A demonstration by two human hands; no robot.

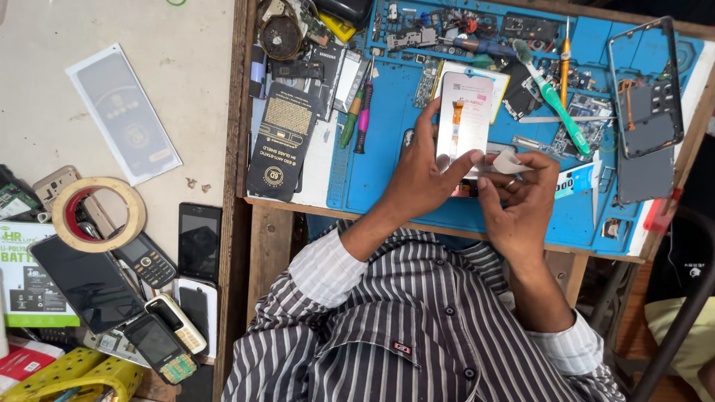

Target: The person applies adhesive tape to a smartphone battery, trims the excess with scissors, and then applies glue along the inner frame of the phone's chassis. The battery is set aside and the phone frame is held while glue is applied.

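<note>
My left hand (422, 173) holds a phone screen panel (463, 112) upright by its left edge, its silvery back with an orange flex cable facing me. The thumb presses on the panel's lower part. Fingertips of my right hand (521, 197) pinch a small white film tab (511, 162) at the panel's lower right corner. Both hands work over a blue repair mat (387, 156) on a wooden bench.
Screwdrivers (359, 112), a green toothbrush (555, 100), circuit boards and a phone frame (645, 85) lie on the mat. A black screen-protector packet (281, 141) sits at its left. On the left table lie a tape roll (98, 214), several old phones (149, 257) and a clear sleeve (123, 113).
</note>
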